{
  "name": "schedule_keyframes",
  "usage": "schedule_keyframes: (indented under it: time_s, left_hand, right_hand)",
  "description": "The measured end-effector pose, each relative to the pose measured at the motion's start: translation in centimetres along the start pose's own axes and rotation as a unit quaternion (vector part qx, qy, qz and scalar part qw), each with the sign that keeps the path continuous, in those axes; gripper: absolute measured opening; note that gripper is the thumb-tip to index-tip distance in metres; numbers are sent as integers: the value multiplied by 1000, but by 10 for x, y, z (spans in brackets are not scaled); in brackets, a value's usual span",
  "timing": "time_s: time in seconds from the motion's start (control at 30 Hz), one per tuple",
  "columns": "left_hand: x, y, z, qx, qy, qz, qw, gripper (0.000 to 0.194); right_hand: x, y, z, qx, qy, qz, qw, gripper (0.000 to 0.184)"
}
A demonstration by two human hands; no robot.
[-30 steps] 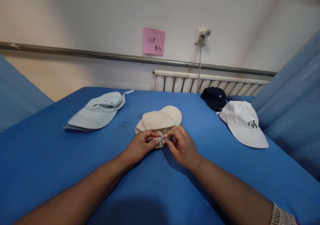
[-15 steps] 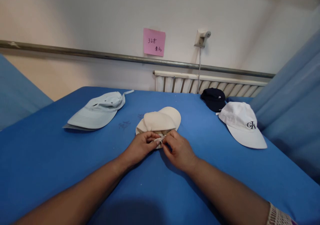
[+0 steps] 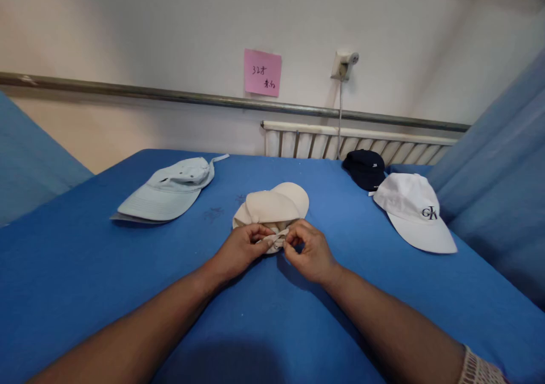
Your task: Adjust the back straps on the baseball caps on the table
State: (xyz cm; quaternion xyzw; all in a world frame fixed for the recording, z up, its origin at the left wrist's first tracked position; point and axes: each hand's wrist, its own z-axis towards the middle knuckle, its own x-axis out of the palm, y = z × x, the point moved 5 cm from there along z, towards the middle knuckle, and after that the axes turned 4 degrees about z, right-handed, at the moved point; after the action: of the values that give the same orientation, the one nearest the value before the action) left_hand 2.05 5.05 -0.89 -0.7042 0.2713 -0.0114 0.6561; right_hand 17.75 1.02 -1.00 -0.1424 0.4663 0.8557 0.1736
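Note:
A beige baseball cap [image 3: 272, 207] lies on the blue-covered table, its brim pointing away from me and its back strap [image 3: 279, 238] toward me. My left hand [image 3: 243, 249] is closed on the strap's left side, thumb and fingers pinching it. On the other side, my right hand [image 3: 310, 251] pinches the strap's right end between thumb and forefinger. A small metal buckle seems to show between the hands, though its details are too small to make out. My fingertips hide part of the strap.
To the left lies a pale blue cap [image 3: 164, 188] with its strap end sticking out. A navy cap [image 3: 364, 168] and a white cap [image 3: 411, 208] with black letters sit at the right. Behind the blue table cover [image 3: 170, 293] are a radiator [image 3: 306, 142] and a metal rail [image 3: 179, 95].
My right hand has shifted slightly to the right, drawing the strap end out, so more of the strap shows between my hands. My left hand stays almost in place.

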Motion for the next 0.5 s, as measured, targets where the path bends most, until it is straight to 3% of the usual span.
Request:
schedule_keyframes:
  time_s: [0.2,0.5]
  left_hand:
    - [1,-2,-1,-11,-3,-37,999,31]
    - [-1,1,-1,-25,-2,-51,998,32]
  right_hand:
    - [-5,-5,4,14,-30,40,999,12]
    - [-6,-11,5,5,-2,-9,1000,9]
